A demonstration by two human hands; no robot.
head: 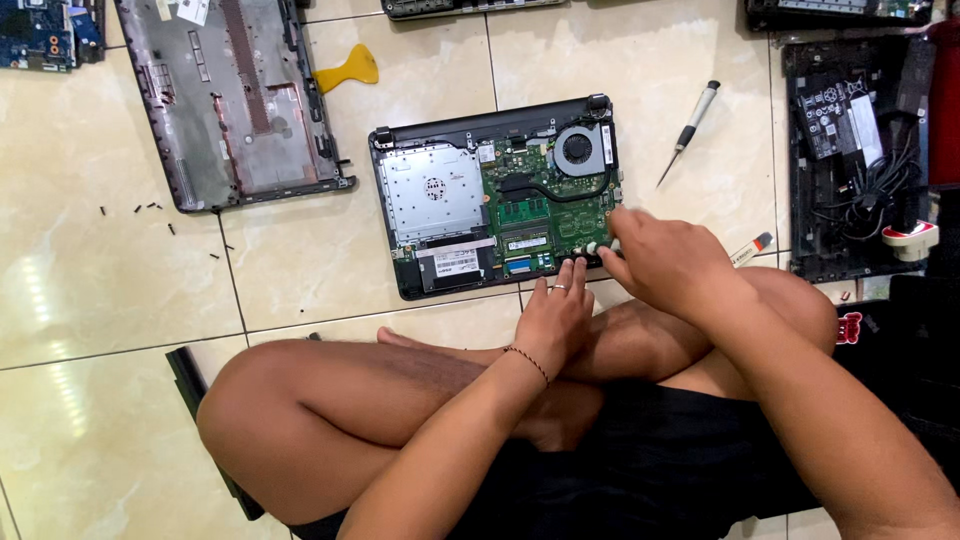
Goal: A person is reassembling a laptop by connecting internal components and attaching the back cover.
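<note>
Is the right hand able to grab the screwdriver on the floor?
Probably yes. The screwdriver lies on bare tile just beyond the opened laptop, with nothing between it and the right hand, which is busy at the laptop's near edge.

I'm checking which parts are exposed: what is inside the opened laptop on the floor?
Inside the opened laptop: a green circuit board, a round fan and a silver metal plate. The right hand covers the near right corner.

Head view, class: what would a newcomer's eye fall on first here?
The opened laptop on the tiled floor, its green board and round fan bared, draws the eye at centre. Both hands meet at its near edge: the left hand rests there, the right hand pinches something small. A screwdriver lies to the right.
</note>
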